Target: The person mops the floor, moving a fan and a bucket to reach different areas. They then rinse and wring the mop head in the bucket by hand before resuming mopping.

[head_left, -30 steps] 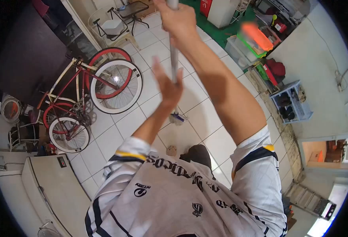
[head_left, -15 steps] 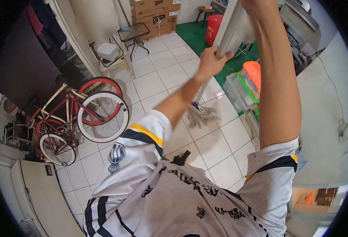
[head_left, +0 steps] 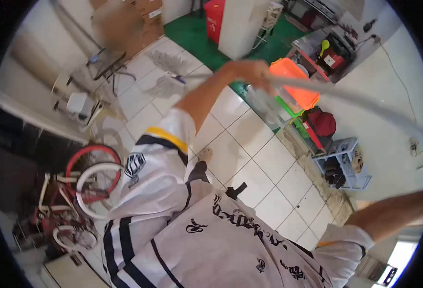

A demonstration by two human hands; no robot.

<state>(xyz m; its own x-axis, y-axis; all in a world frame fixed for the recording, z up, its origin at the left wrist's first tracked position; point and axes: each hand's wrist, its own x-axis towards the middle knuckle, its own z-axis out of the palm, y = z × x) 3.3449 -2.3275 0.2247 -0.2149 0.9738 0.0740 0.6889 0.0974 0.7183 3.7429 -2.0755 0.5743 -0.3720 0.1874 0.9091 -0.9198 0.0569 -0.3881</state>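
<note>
A: Mop [head_left: 319, 87]: position?
B: Head [head_left: 174, 76] over the white tile floor [head_left: 264, 161], near its green-floor [head_left: 187, 26] edge. Left hand [head_left: 252, 74] closed round the handle.
A: Right hand?
B: Out of frame; cannot tell its state.
A: Containers?
B: Clear bin [head_left: 263, 103], by the green floor's edge, contents indistinct. Blue rack [head_left: 342, 147] holds dark items [head_left: 334, 174].

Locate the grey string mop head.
The mop head shows upper left in the head view, against white floor tiles, between the black table and green floor.

Left hand [head_left: 253, 76] curled ahead; right arm [head_left: 396, 214] outstretched sideways.
</note>
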